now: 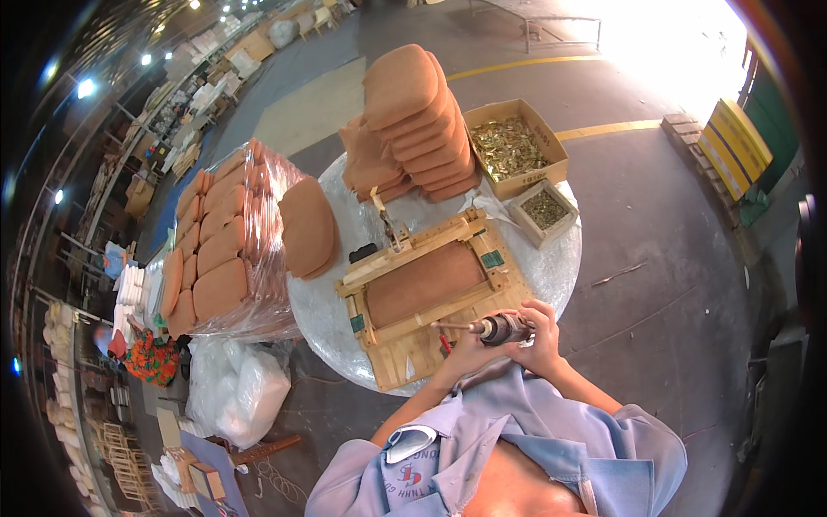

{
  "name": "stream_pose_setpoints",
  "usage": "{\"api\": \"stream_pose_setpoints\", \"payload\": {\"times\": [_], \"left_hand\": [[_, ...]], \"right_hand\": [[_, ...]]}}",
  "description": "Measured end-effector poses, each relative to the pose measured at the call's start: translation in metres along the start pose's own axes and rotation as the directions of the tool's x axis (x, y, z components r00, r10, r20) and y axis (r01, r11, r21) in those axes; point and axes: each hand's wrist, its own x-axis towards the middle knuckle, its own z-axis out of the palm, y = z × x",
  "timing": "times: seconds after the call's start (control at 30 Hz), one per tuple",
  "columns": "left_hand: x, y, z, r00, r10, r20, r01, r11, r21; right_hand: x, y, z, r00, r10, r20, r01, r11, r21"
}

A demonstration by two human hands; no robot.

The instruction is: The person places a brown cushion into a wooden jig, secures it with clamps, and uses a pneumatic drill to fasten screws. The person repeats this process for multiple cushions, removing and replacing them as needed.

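Observation:
Both hands are closed round a screwdriver that looks powered (498, 329), held level close to my body with its thin bit toward the left. My left hand (475, 353) wraps it from below near the front; my right hand (541, 338) grips its rear end. Just beyond them lies a wooden jig (413, 351) with a raised frame. A brown upholstered pad (426, 284) sits inside that frame. A toggle clamp (394, 234) with a pale handle stands at the jig's far side. A small red-handled tool (445, 345) lies partly hidden beside my left hand.
The round table (332, 345) is wrapped in plastic film. Stacked brown pads (431, 129) stand at its far side, beside a cardboard box (522, 183) of brass-coloured hardware and a smaller box (558, 226) of small fasteners. Film-wrapped pads (220, 246) stand left. A person (151, 358) is farther left.

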Motion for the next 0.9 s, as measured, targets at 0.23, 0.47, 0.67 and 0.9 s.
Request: {"api": "stream_pose_setpoints", "payload": {"times": [0.23, 0.47, 0.67, 0.9], "left_hand": [[-0.017, 0.026, -0.011, 0.997, 0.052, 0.05, -0.053, 0.998, 0.023], [-0.03, 0.041, -0.012, 0.988, 0.097, 0.122, -0.087, 0.992, -0.089], [-0.03, 0.046, -0.009, 0.97, 0.21, 0.122, -0.199, 0.975, -0.096], [-0.03, 0.053, -0.016, 0.949, 0.255, 0.183, -0.245, 0.967, -0.073]], "right_hand": [[0.004, -0.009, 0.004, 0.975, -0.22, 0.014, 0.219, 0.975, 0.023], [0.007, -0.024, -0.005, 0.939, -0.341, 0.051, 0.34, 0.94, 0.04], [0.023, -0.042, -0.005, 0.916, -0.397, -0.047, 0.399, 0.917, 0.018], [0.021, -0.043, 0.001, 0.913, -0.404, -0.059, 0.406, 0.912, 0.047]]}}
